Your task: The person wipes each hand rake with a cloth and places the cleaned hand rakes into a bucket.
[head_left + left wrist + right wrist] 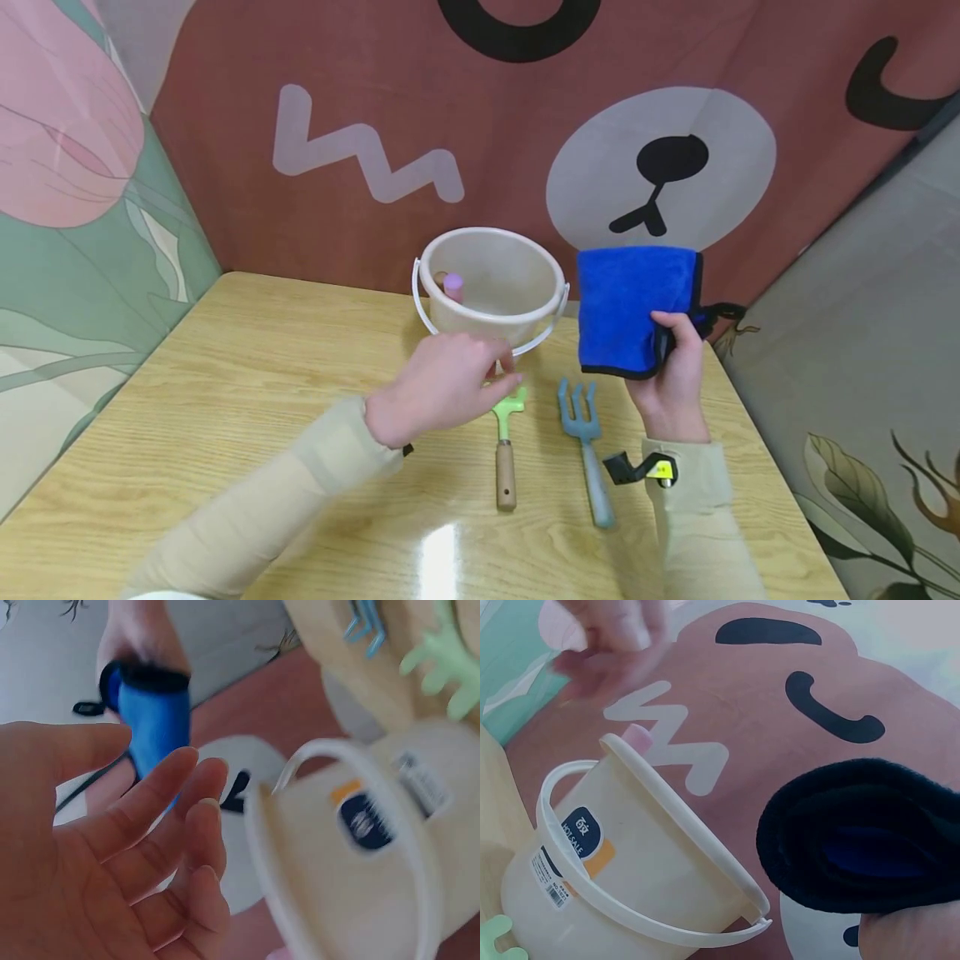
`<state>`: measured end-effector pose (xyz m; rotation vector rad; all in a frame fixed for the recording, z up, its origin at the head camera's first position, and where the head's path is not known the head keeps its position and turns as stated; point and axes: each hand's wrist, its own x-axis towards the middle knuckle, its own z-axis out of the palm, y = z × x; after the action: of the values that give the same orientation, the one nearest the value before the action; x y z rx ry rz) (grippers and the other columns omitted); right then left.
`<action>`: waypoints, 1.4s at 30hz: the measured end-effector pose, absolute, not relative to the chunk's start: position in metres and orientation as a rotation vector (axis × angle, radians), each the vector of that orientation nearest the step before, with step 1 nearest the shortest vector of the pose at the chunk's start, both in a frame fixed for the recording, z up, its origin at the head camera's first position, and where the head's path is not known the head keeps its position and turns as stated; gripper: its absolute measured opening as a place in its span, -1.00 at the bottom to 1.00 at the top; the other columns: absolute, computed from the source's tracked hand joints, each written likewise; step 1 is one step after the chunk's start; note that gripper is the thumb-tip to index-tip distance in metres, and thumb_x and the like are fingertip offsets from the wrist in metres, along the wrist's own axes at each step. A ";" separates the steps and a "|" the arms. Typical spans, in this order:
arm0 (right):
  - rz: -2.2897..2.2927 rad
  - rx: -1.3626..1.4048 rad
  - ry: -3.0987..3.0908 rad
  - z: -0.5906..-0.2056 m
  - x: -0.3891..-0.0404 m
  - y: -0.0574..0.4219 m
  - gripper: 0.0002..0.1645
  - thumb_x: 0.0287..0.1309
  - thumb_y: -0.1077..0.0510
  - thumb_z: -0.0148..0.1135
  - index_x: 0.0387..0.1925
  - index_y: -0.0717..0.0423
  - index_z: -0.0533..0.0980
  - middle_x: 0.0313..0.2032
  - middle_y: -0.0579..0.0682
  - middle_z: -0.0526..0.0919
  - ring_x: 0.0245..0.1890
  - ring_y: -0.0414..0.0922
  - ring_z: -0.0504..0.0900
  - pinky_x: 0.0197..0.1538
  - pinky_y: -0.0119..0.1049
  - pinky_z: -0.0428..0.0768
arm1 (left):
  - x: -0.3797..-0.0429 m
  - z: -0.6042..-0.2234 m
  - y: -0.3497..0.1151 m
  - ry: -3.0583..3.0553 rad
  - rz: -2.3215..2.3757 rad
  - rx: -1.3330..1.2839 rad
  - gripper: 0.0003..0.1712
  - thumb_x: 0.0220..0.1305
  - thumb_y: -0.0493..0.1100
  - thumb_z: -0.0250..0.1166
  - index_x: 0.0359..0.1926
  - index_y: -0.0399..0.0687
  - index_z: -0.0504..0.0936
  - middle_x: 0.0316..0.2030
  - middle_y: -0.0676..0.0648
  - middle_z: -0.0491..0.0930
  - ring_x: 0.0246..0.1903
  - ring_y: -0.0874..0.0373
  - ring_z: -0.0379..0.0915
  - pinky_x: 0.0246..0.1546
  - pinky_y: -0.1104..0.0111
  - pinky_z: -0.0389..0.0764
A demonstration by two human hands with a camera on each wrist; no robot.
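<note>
My right hand [672, 379] grips a folded blue cloth [626, 308] with black edging and a dark loop, held up right of the bucket. From the right wrist, its dark folded edge [855, 892] shows close up. My left hand [450, 379] hovers in front of the white bucket [491, 321], above the green rake head; in the left wrist view its fingers [157, 844] are loosely bent around nothing. Inside the bucket stand a pink-purple handle end [453, 286] and a brownish end; the rest of both is hidden.
On the wooden table [300, 375] lie a small green rake [506, 475] with a wooden handle and a grey-blue hand fork [588, 450]. The bucket's white handle [615, 907] hangs down at its front. Behind stands a bear-patterned cloth backdrop [360, 225].
</note>
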<state>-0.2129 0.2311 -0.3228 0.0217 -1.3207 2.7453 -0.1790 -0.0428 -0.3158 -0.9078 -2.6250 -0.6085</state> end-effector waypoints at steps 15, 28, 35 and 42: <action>2.743 -0.012 -1.315 -0.327 -0.212 0.232 -0.29 0.43 0.05 0.03 0.45 -0.28 -0.04 0.45 -0.08 0.14 0.41 -0.03 0.20 0.25 -0.16 0.50 | -0.171 -0.395 -0.004 -2.924 -0.360 -0.773 -0.34 0.30 0.36 0.20 -0.78 0.10 0.35 -0.81 0.14 0.21 -0.76 0.21 0.28 -0.82 0.31 0.27; 2.768 0.002 -1.284 -0.330 -0.214 0.234 -0.30 0.43 0.07 0.02 0.45 -0.27 -0.03 0.44 -0.08 0.15 0.40 -0.04 0.22 0.23 -0.19 0.53 | -0.169 -0.433 0.010 -3.129 -0.088 -0.707 -0.27 0.21 0.49 0.14 -0.78 0.06 0.42 -0.70 0.02 0.41 -0.70 0.17 0.35 -0.72 0.23 0.48; 2.781 -0.021 -1.299 -0.333 -0.213 0.234 -0.29 0.44 0.05 0.01 0.45 -0.28 -0.06 0.44 -0.09 0.14 0.40 -0.04 0.22 0.21 -0.19 0.55 | -0.174 -0.434 0.004 -3.250 -0.155 -0.674 -0.51 0.21 0.19 0.20 -0.75 0.08 0.49 -0.66 0.00 0.48 -0.64 0.15 0.42 -0.62 0.17 0.57; 2.808 -0.007 -1.249 -0.335 -0.214 0.234 -0.33 0.43 0.09 0.00 0.42 -0.26 -0.04 0.42 -0.09 0.16 0.37 -0.06 0.25 0.17 -0.22 0.58 | -0.177 -0.431 -0.007 -3.224 -0.198 -0.667 -0.52 0.20 0.16 0.24 -0.75 0.07 0.43 -0.68 0.02 0.44 -0.65 0.15 0.40 -0.66 0.19 0.54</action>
<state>-0.2141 0.2338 -0.3346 -0.0071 -1.2494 2.8080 -0.1766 -0.0068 -0.4314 -0.6674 -3.2241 -0.1981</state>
